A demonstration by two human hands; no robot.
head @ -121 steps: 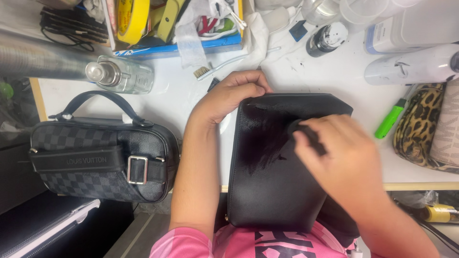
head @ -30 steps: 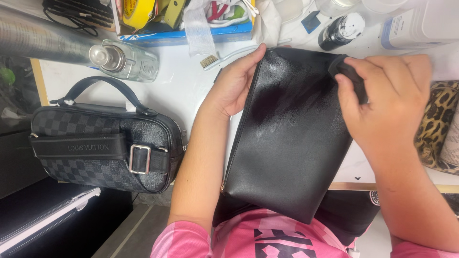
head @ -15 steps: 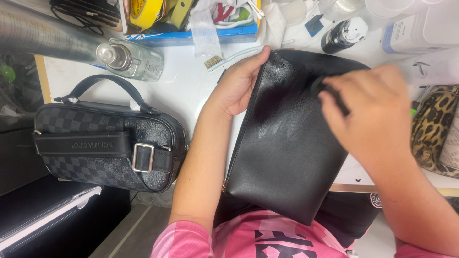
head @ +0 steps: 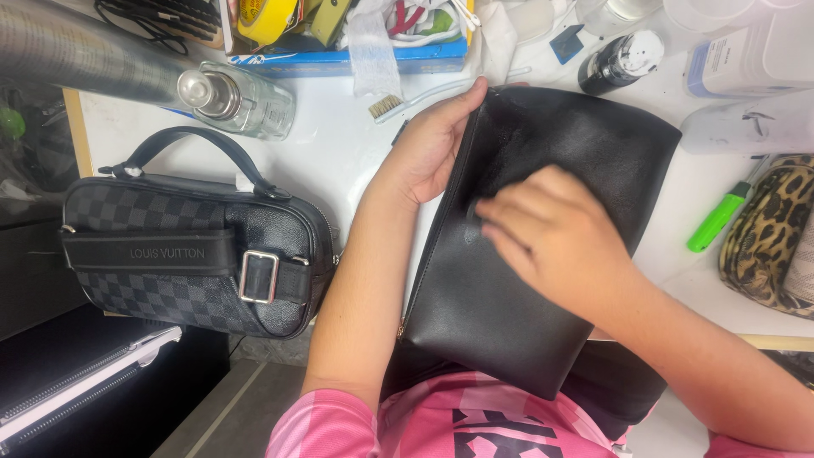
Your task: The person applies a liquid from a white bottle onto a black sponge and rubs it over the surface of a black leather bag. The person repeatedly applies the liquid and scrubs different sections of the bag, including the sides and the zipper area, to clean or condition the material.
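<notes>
On the white table [head: 339, 161] before us lies a flat black leather pouch [head: 509, 314], its near end hanging over the table edge toward our pink shirt [head: 475, 424]. Its surface is smooth and matte, with a faint greyish sheen near the far end and a seam running down its left side. Our left hand [head: 424, 153] grips that left edge, thumb and fingers pinching the far corner. Our right hand [head: 551, 233] rests on the pouch's middle, fingers curled together and pressing down; whether they hold anything we cannot tell. Beside us sits a checkered handbag [head: 195, 254], with a clear bottle [head: 237, 97] beyond it.
</notes>
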